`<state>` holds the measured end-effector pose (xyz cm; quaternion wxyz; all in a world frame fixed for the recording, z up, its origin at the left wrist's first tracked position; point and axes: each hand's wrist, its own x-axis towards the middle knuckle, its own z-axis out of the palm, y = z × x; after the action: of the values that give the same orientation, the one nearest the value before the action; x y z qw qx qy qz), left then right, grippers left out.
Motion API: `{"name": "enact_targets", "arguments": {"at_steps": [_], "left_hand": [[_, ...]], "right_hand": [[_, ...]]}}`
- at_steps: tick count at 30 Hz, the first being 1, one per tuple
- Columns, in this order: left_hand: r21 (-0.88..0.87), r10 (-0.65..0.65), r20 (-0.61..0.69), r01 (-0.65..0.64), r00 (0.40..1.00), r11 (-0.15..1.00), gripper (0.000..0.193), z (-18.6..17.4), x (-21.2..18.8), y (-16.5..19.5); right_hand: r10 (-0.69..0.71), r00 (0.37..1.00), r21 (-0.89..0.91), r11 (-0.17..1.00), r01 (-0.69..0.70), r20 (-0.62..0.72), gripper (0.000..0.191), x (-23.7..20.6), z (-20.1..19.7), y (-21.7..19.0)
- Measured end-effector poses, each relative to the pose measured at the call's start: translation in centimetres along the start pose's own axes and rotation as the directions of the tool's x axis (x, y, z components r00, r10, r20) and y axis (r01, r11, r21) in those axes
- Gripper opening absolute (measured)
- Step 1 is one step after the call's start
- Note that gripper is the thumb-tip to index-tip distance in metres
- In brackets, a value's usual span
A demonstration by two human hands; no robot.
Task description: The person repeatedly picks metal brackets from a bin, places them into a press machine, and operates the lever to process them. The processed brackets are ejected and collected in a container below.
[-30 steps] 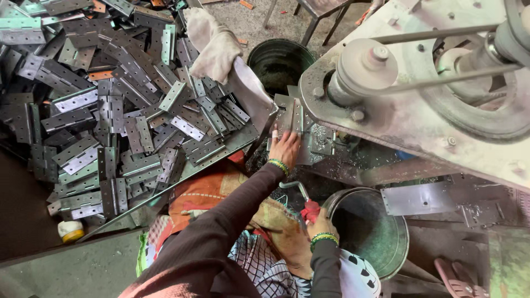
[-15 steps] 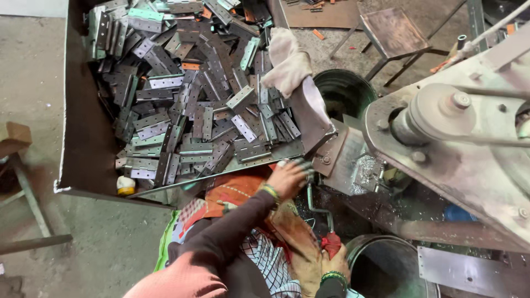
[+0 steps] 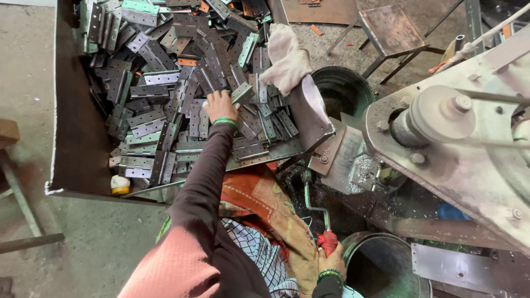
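now left hand (image 3: pixel 220 105) on hinge pile (image 3: pixel 165 94), right hand (image 3: pixel 331 264) gripping red-wrapped lever (image 3: pixel 327 240)

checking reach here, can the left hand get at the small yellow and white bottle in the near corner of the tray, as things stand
Probably yes. The left hand lies on the heap of grey metal hinges in the dark metal tray, and the small yellow and white bottle sits uncovered at the tray's near edge, with only loose hinges between.

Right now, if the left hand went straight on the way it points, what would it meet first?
The left hand already rests on the pile of metal hinges in the tray. Going further up the picture, it would probably meet more hinges first; depth is unclear.
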<state>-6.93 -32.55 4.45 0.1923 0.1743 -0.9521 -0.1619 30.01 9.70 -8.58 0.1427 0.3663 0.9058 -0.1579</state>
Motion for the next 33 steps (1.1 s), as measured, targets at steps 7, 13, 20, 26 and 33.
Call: {"name": "enact_targets", "arguments": {"at_steps": [7, 13, 20, 26, 33], "left_hand": [[-0.12, -0.11, 0.035, 0.113, 0.993, 0.986, 0.063, -0.2, -1.4, -1.5], [-0.242, -0.226, 0.112, 0.247, 0.968, 0.938, 0.049, -0.2, -3.2, -2.6], [-0.562, -0.119, 0.269, 0.256, 0.956, 0.786, 0.039, 1.4, -9.8, -2.8], [-0.599, 0.275, 0.801, 0.716, 0.532, 0.359, 0.025, 3.8, -20.7, 4.9], [-0.646, 0.246, 0.761, 0.738, 0.6, 0.198, 0.023, 4.1, -27.1, 16.4]], "right_hand": [[0.008, 1.0, 0.009, 1.0, -0.008, 0.01, 0.076, 0.0, -0.4, -0.3], [-0.021, 0.999, 0.044, 0.999, 0.023, -0.03, 0.075, -0.1, 0.1, 0.0], [0.006, 1.0, 0.033, 0.999, -0.005, -0.03, 0.073, -0.2, 0.4, 0.2], [-0.029, 0.998, 0.045, 0.998, 0.031, -0.057, 0.071, -0.2, 0.9, 0.7], [-0.004, 1.0, 0.037, 0.999, 0.005, -0.025, 0.07, 0.1, 0.6, 0.7]]}}
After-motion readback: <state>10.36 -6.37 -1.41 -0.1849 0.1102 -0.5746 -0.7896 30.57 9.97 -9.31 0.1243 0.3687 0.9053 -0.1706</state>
